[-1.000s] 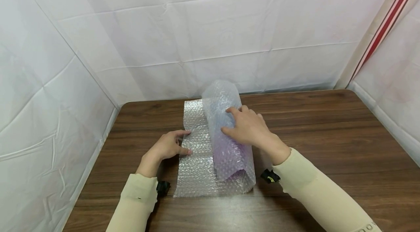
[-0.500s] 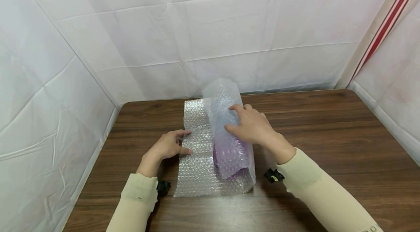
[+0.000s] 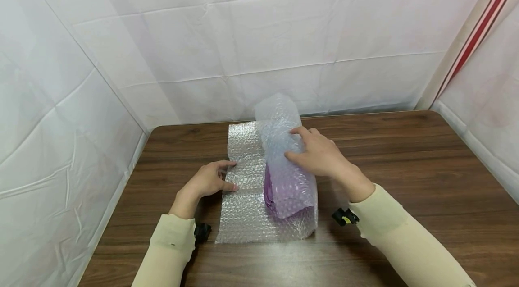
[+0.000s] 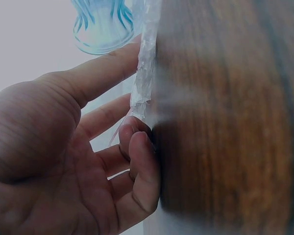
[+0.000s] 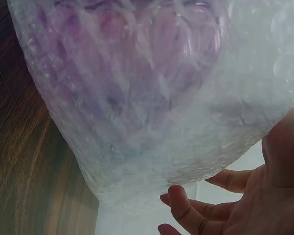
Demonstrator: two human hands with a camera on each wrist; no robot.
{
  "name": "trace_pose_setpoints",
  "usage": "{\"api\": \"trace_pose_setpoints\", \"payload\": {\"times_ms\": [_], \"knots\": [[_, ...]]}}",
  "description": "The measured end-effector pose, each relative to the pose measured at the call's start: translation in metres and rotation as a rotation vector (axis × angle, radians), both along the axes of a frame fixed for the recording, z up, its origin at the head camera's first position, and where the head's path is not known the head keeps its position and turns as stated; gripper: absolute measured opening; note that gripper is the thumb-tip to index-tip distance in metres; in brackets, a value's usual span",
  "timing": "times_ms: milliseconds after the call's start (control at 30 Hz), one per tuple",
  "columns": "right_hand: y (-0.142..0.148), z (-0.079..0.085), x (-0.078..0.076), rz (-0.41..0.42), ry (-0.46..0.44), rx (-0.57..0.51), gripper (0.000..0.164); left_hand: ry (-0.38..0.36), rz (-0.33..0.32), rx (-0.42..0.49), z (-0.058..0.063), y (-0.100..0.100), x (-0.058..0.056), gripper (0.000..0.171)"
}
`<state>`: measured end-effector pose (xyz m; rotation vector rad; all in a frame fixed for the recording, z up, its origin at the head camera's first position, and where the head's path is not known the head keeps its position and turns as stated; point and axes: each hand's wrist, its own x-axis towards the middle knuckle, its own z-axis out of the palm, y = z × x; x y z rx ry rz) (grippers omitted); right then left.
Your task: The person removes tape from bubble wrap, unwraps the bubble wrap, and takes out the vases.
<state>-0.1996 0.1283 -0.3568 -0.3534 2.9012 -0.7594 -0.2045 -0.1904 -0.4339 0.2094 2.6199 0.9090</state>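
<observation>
A sheet of bubble wrap (image 3: 243, 215) lies on the table, its right part folded over a fluted vase (image 3: 268, 188). The vase shows purple at its near end in the head view; its blue fluted base (image 4: 100, 29) appears in the left wrist view. My left hand (image 3: 207, 181) rests at the sheet's left edge, thumb and forefinger stretched over it, the other fingers bent near the table. My right hand (image 3: 318, 154) lies over the covered vase from the right, thumb and fingers spread on the wrap. In the right wrist view its fingertips (image 5: 177, 198) show beyond the wrap.
The dark wooden table (image 3: 385, 156) extends to both sides. White cloth walls (image 3: 275, 30) stand behind and at the sides, with a red stripe (image 3: 478, 34) at the right corner. A small black device (image 3: 345, 217) sits at the right wrist, another (image 3: 202, 233) at the left.
My right hand and the folded part of the bubble wrap have shifted right, and more of the purple vase end shows at the left. My left hand has stayed in place.
</observation>
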Motion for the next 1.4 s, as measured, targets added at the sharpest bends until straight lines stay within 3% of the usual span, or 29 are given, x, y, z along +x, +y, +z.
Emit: {"api": "trace_pose_setpoints", "payload": {"times_ms": [467,1400], "knots": [[0.016,-0.003,-0.001,0.004,-0.032,-0.135,0.066,0.003,-0.006,0.000,0.001,0.001,0.001,0.076],[0.050,-0.010,-0.002,0.005,-0.080,-0.223,0.067,0.009,-0.001,0.009,-0.001,-0.001,-0.001,0.076]]}}
